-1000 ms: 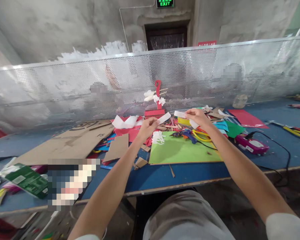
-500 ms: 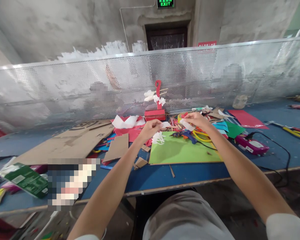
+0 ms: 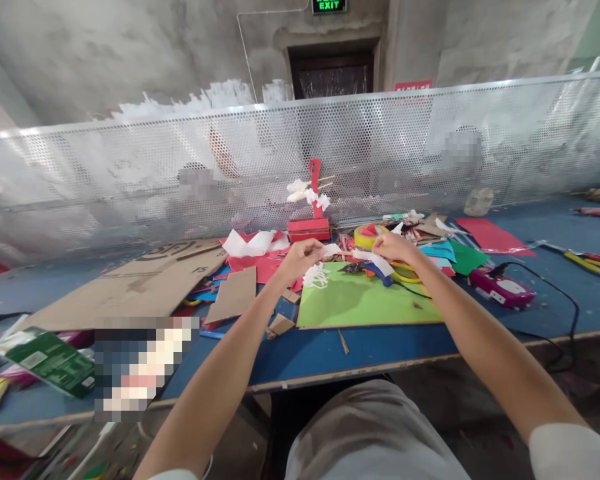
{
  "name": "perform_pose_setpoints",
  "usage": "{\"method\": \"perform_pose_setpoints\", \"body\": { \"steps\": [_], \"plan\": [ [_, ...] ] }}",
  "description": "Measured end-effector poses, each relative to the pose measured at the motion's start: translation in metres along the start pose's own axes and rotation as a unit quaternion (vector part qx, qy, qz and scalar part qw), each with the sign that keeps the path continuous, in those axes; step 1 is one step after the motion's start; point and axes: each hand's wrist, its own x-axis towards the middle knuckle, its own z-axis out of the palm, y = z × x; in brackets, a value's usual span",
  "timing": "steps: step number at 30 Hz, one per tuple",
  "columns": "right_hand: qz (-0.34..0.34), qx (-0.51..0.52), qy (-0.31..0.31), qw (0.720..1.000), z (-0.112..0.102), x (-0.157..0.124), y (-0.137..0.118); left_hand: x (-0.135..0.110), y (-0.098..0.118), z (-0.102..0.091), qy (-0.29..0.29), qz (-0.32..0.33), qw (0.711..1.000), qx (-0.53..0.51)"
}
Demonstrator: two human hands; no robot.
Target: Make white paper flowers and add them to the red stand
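My left hand (image 3: pixel 303 259) pinches a small piece of white paper (image 3: pixel 331 249), its fingers closed. My right hand (image 3: pixel 395 247) is closed on a white paper strip (image 3: pixel 370 257) that points toward the left hand. A narrow gap lies between the two papers. Just below the left hand is a clump of curly white paper strips (image 3: pixel 316 275), at the corner of a lime-green sheet (image 3: pixel 360 303). Under the right hand's strip, partly covered, is a blue glue gun (image 3: pixel 380 272). Behind the right hand sits a yellow tape roll (image 3: pixel 364 236).
A red stand (image 3: pixel 309 230) with white paper flowers on sticks rises at the back, before a perforated metal screen (image 3: pixel 260 167). Cardboard (image 3: pixel 135 287) spreads at left; a green packet (image 3: pixel 50 360) lies nearer. At right are a magenta box (image 3: pixel 503 288) with a black cord and yellow-handled pliers (image 3: pixel 590 265).
My right hand has come down a little, bringing its white strip lower and closer to level. More of the yellow tape roll shows behind it. My left hand has barely moved.
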Motion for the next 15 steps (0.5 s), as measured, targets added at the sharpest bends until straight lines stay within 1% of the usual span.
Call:
{"method": "perform_pose_setpoints", "body": {
  "steps": [4,9,13,15],
  "plan": [
    [-0.007,-0.007,0.009,1.0,0.001,0.001,0.001,0.0,0.001,0.0,-0.008,-0.004,1.0,0.001],
    [-0.012,0.064,0.017,0.998,0.003,0.002,0.005,0.0,-0.002,0.001,-0.009,0.001,1.0,-0.006],
    [-0.044,-0.005,0.067,0.997,0.011,0.007,0.008,-0.001,0.0,0.001,-0.019,0.005,1.0,-0.006],
    [-0.067,-0.019,0.072,0.995,0.017,0.011,0.011,-0.001,0.0,0.001,-0.022,0.003,1.0,-0.001]
  ]
}}
